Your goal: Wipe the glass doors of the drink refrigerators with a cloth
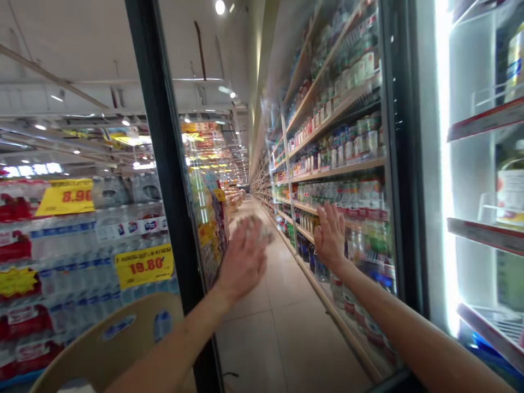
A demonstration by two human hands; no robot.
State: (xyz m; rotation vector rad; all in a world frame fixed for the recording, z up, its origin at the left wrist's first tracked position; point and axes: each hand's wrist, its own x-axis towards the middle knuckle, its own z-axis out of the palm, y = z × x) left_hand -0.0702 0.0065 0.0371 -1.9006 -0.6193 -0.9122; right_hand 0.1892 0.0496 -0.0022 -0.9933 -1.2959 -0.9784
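A glass cooler door [262, 338] with a dark frame stands swung open in front of me. My left hand [244, 259], smeared by motion, is at the pane with its fingers over a small crumpled, mottled cloth [264, 232]. Blur hides the cloth's exact shape and how firmly it is gripped. To the right, my right hand [329, 236] is open, its fingers stretched up and its palm toward the glass. It holds nothing. Through or in the pane appear long shelves of bottles [360, 136] and a tiled aisle floor.
On the right is the lit cooler interior, with a shelf edge [487, 234] and bottles [510, 191]. A beige chair back [135, 316] stands at lower left. Behind it are stacked packs of bottled drinks [73, 234] with a yellow price sign [144, 266]. The dark door frame [174, 147] slants between.
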